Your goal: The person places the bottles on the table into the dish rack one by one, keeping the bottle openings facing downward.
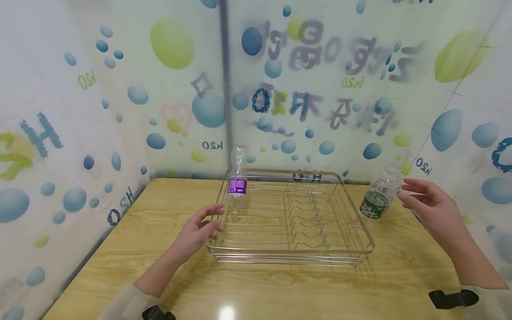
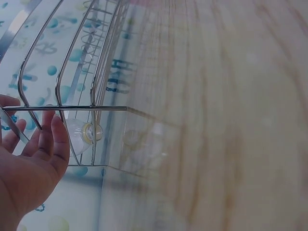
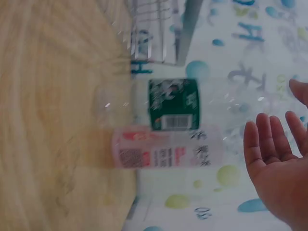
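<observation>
Left hand (image 1: 194,233) and rack met at the left side of the counter (image 1: 256,293): the fingers were loosely bent, with a gap between thumb and forefinger, beside the end wires of the metal dish rack (image 1: 290,252). Whether the fingertips touched the wire could not be told. Just beyond them, inside the rack near its left end, a clear bottle with a purple label (image 1: 237,186) stood upside down, its neck pointing down among the wires. A row of bent wire dividers (image 1: 308,218) ran from front to back in the right half of the rack.

To the right of the rack, the right hand (image 1: 438,211) was wide, its fingers apart and holding nothing. It was near the upper part of two bottles standing upright on the counter, though contact could not be told. One was a clear bottle with a green label (image 3: 174,104); the other, a bottle with a pink and white label (image 3: 166,150), stood close behind it. Both of the person's forearms ended in pale sleeves (image 1: 128,302) with black bands. Behind the counter hung a pale sheet (image 1: 180,151) printed with blue and green spots.
</observation>
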The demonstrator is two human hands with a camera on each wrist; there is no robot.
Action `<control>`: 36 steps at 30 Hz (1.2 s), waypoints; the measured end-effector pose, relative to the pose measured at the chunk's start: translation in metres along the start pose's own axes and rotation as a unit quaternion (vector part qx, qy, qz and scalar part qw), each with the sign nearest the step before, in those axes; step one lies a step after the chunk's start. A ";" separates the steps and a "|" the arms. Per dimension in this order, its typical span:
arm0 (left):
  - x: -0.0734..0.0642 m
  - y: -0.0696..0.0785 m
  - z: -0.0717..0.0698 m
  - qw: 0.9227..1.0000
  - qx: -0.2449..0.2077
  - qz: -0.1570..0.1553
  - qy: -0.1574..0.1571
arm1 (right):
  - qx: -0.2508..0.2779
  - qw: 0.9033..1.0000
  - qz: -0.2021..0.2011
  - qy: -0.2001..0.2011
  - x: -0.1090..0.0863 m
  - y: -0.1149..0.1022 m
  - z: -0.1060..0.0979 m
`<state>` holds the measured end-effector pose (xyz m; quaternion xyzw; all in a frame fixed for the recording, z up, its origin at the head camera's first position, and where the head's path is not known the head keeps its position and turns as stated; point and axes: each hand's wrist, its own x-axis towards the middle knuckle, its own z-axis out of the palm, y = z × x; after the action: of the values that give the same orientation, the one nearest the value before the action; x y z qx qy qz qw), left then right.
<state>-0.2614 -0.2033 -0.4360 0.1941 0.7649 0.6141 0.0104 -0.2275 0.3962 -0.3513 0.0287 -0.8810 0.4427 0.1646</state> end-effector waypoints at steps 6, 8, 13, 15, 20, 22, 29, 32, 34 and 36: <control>-0.001 0.001 0.000 1.000 0.003 -0.002 0.001 | 0.005 1.000 0.015 -0.023 0.006 0.028 0.004; -0.001 0.000 0.000 1.000 0.005 -0.003 0.002 | 0.002 0.999 0.016 -0.032 0.010 0.033 0.008; -0.002 0.000 0.001 1.000 0.003 0.000 0.002 | -0.001 0.999 0.023 -0.040 0.019 0.040 0.020; -0.002 0.000 0.001 1.000 0.004 0.001 0.003 | 0.005 0.999 0.025 -0.040 0.022 0.043 0.025; -0.001 -0.001 0.001 1.000 0.005 0.000 0.002 | 0.007 0.999 0.033 -0.042 0.029 0.045 0.033; -0.001 -0.001 0.001 1.000 0.004 0.000 0.000 | 0.002 0.998 0.039 -0.044 0.030 0.044 0.035; -0.001 0.000 0.001 1.000 0.003 0.007 -0.005 | 0.004 0.997 0.054 -0.057 0.033 0.044 0.041; -0.002 0.000 0.000 1.000 0.004 0.008 -0.005 | 0.008 0.996 0.056 -0.062 0.033 0.046 0.043; -0.002 0.000 0.000 1.000 0.003 0.006 -0.003 | 0.012 0.996 0.056 -0.067 0.034 0.047 0.045; -0.002 0.000 0.000 1.000 0.003 0.002 -0.003 | 0.013 0.996 0.057 -0.070 0.034 0.049 0.046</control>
<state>-0.2593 -0.2040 -0.4361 0.1975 0.7661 0.6115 0.0111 -0.2815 0.3925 -0.4035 0.0119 -0.8850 0.4591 0.0769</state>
